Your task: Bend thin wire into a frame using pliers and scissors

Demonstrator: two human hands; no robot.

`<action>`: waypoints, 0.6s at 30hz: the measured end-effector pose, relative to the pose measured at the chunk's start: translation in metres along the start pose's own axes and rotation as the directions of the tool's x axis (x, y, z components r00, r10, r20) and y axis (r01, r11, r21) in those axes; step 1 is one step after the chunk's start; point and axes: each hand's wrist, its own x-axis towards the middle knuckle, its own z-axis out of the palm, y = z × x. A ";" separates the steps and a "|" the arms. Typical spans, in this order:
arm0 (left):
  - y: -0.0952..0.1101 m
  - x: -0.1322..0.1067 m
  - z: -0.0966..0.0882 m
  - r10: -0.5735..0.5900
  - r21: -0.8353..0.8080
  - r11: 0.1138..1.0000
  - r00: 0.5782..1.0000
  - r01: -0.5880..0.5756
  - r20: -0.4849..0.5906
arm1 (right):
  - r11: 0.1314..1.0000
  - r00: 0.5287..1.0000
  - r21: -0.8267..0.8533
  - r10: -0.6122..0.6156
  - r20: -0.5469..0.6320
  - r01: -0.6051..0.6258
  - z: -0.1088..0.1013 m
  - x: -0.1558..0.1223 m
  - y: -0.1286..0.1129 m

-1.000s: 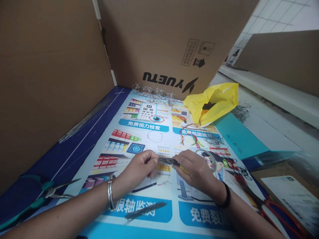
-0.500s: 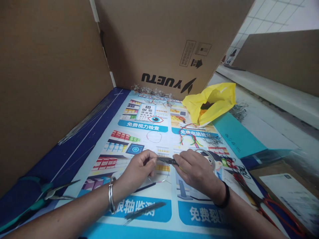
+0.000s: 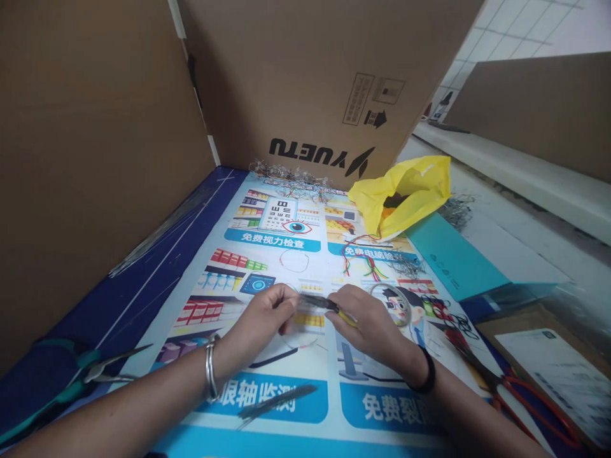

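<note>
My left hand (image 3: 260, 321) pinches a thin wire loop (image 3: 300, 343) that curves down onto a printed poster (image 3: 267, 254) on the table. My right hand (image 3: 370, 321) is closed round small pliers (image 3: 322, 303) with a yellow handle. The dark jaws of the pliers point left and meet the wire at my left fingertips. A metal bangle is on my left wrist, a black band on my right. Both hands hover just above the poster, close together.
Teal-handled pliers (image 3: 90, 372) lie at the left and red-handled scissors (image 3: 520, 394) at the right. A yellow bag (image 3: 410, 191), coloured wires (image 3: 370, 261), a wire ring (image 3: 294, 259), a dark tool (image 3: 277, 402) and cardboard walls (image 3: 310, 83) surround the poster.
Both hands have shifted slightly up and left on the poster. The grip on wire and pliers stays the same.
</note>
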 end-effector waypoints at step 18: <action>0.000 0.000 0.004 -0.070 -0.227 0.973 0.991 0.042 -0.117 | 0.993 0.965 0.109 0.060 -0.256 -0.033 0.022 0.003 -0.023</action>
